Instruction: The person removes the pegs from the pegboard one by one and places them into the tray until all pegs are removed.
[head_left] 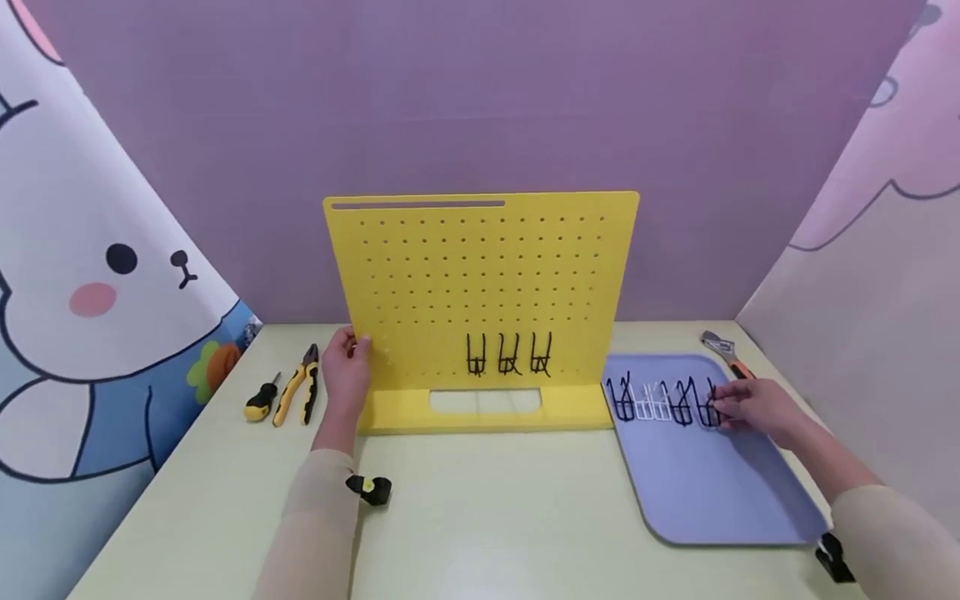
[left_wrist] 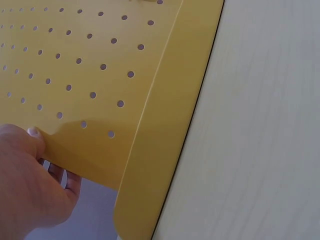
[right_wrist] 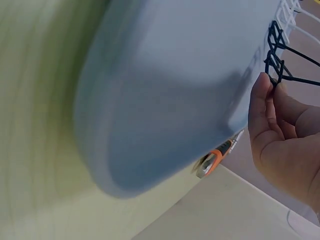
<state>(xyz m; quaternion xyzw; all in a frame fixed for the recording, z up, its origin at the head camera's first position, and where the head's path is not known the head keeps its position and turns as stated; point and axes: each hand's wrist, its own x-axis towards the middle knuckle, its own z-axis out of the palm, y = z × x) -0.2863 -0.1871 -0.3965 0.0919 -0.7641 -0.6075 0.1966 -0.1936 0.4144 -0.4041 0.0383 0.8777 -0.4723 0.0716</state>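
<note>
A yellow pegboard (head_left: 480,283) stands upright on its base, with three black wire hooks (head_left: 508,354) on its lower part. My left hand (head_left: 347,371) grips the board's left edge; in the left wrist view the thumb of that hand (left_wrist: 35,180) lies on the front face and the fingers reach behind. At the right, my right hand (head_left: 761,410) pinches the rightmost black hook (head_left: 707,408) at the back of the blue tray. In the right wrist view, thumb and fingertips of the hand (right_wrist: 287,135) hold the end of the black hook (right_wrist: 274,67).
Other black hooks (head_left: 624,402) and white hooks (head_left: 652,402) stand in a row in the tray (head_left: 705,492). An adjustable wrench (head_left: 729,353) lies behind the tray. Pliers (head_left: 298,387) and a screwdriver (head_left: 262,400) lie left of the board.
</note>
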